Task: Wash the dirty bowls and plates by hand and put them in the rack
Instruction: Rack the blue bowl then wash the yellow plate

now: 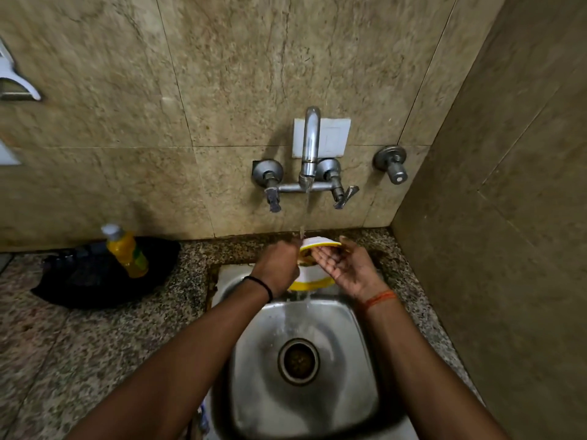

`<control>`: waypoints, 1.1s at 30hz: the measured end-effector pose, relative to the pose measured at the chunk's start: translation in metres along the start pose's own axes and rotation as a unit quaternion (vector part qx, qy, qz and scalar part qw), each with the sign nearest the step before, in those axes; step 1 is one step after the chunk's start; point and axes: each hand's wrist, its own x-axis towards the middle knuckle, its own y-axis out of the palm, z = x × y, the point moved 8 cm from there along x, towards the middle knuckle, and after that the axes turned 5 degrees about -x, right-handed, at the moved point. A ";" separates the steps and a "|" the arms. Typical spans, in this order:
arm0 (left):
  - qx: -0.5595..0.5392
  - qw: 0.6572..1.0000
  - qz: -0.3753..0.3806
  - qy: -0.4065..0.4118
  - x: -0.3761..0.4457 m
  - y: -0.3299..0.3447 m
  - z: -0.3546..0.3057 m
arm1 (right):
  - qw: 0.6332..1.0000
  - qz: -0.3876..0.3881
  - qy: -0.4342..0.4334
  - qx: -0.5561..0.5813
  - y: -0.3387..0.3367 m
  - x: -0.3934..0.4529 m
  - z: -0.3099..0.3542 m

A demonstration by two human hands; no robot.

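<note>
A white bowl with a yellow rim (313, 274) is held tilted over the back of the steel sink (359, 360), under the running tap (309, 144). My left hand (278, 268) grips the bowl's left side with curled fingers. My right hand (346, 265) lies palm up with straight fingers against the bowl's right side and inside. Water runs off the bowl's lower rim into the sink. Brownish residue shows inside the bowl near my fingers.
A yellow dish-soap bottle (127, 252) stands in a black pan (79, 281) on the granite counter (95, 338) at the left. The sink drain (298, 361) sits mid-basin. A stone wall (508, 217) closes in the right side.
</note>
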 end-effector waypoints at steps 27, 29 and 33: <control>-0.723 0.597 0.086 -0.336 -0.025 0.066 0.051 | 0.935 0.023 -0.141 -0.326 0.085 0.014 0.003; -0.746 0.568 0.075 -0.340 -0.027 0.067 0.052 | 0.880 0.013 -0.223 -0.419 0.083 0.012 0.007; -0.801 0.490 0.022 -0.343 -0.027 0.066 0.052 | 0.590 -0.084 -0.411 -0.690 0.066 -0.003 0.032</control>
